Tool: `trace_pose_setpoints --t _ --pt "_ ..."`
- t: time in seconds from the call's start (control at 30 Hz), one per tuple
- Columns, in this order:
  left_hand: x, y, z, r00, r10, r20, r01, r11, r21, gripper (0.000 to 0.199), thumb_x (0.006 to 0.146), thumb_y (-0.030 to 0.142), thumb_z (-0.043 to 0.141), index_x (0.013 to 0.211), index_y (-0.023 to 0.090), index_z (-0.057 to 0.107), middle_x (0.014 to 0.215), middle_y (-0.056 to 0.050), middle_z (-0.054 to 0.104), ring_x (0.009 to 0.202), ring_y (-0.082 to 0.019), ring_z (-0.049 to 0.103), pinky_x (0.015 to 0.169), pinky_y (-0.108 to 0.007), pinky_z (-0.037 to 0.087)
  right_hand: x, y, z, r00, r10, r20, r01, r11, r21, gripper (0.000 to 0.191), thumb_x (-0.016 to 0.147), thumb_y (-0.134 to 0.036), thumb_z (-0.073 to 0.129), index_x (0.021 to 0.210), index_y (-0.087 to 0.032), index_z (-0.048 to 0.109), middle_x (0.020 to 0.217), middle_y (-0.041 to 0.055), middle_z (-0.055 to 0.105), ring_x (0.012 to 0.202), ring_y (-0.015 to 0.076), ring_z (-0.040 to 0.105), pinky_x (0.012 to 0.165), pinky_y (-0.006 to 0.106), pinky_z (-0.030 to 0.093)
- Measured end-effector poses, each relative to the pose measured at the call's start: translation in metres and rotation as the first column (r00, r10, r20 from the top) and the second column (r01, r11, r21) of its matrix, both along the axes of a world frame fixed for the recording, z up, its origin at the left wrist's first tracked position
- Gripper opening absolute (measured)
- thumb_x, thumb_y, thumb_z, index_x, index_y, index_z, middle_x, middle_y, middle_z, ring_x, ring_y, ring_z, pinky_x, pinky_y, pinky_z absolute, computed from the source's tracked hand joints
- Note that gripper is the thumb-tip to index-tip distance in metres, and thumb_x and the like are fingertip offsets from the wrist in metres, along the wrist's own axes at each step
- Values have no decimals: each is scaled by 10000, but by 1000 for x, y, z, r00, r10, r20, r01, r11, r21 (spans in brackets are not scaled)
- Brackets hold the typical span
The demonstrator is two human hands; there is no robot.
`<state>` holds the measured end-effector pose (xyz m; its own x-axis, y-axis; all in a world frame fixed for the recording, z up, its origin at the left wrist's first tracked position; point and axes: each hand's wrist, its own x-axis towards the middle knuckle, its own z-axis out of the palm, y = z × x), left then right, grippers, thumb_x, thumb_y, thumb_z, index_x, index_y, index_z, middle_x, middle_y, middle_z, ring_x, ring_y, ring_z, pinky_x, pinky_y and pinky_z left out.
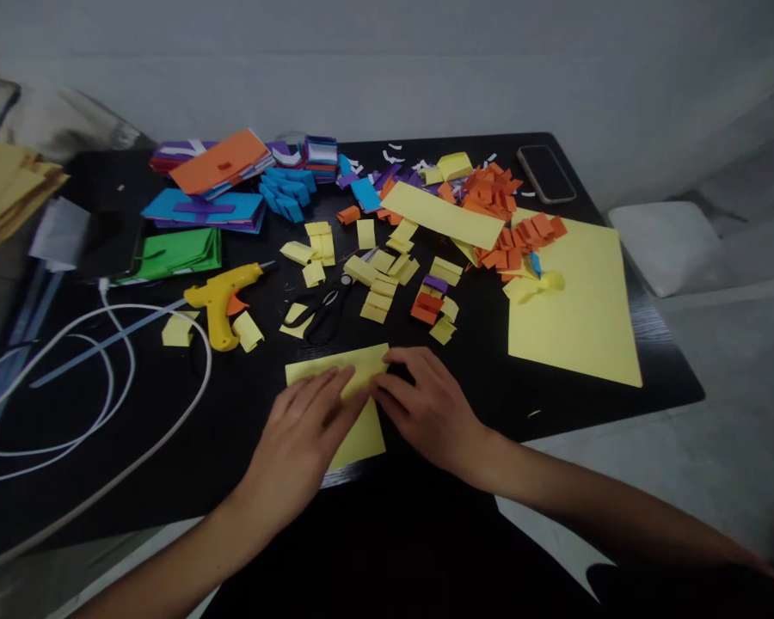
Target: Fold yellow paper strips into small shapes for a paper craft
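A sheet of yellow paper [365, 437] lies at the front edge of the black table. Across its left part my left hand [304, 430] rests with the fingers stretched out flat. My right hand [433, 406] has its fingertips closed on the sheet's upper right edge, close to the left fingertips. Just beyond the sheet are black-handled scissors [326, 311], partly covered by small folded yellow paper pieces [379, 297]. A folded orange piece [426, 307] with a purple one sits to their right.
A yellow glue gun [223, 301] lies left of the scissors, near a looping white cable [199, 378]. Stacks of coloured paper [203, 211] stand at the back left. Orange folded pieces [490, 189], a large yellow sheet [574, 318] and a phone [546, 174] occupy the right side.
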<state>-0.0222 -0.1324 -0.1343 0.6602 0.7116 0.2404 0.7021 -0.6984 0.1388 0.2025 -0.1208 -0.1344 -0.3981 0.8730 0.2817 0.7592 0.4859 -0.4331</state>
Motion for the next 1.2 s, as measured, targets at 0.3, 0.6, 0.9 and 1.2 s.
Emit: trace_pose_setpoints --t 0.3,0.6,0.9,1.2 --pt "7 -7 -7 995 -95 -21 94 994 -59 506 955 30 517 1459 74 529 1506 -155 571 1423 -317 490 1139 -489 468 8 -14 -6 983 159 89 -169 979 117 292 939 -64 577 1212 -87 678 1246 128 729 1225 285 626 968 412 548" --pt "14 -17 -1 992 -64 -108 58 997 -54 536 945 19 450 1479 35 498 1556 -181 508 1438 -349 473 1136 -509 465 10 -15 -9 974 193 120 -206 972 109 327 959 -71 547 1265 -45 659 1316 150 706 1299 293 606 1028 425 557" --pt "31 -36 1 982 29 -186 -38 998 -45 554 894 -7 346 1416 -45 528 1522 -237 526 1399 -377 517 1100 -489 509 11 -14 -9 963 249 105 -260 959 117 360 976 -56 496 1309 -36 633 1319 156 704 1298 270 615 1073 418 564" --pt "22 -39 -9 995 77 -65 -84 992 -99 532 906 -18 396 1422 18 521 1512 -227 540 1401 -335 524 1100 -476 519 10 -13 -10 950 287 122 -300 949 102 359 954 -38 491 1272 -26 655 1290 184 707 1296 287 611 1086 446 559"
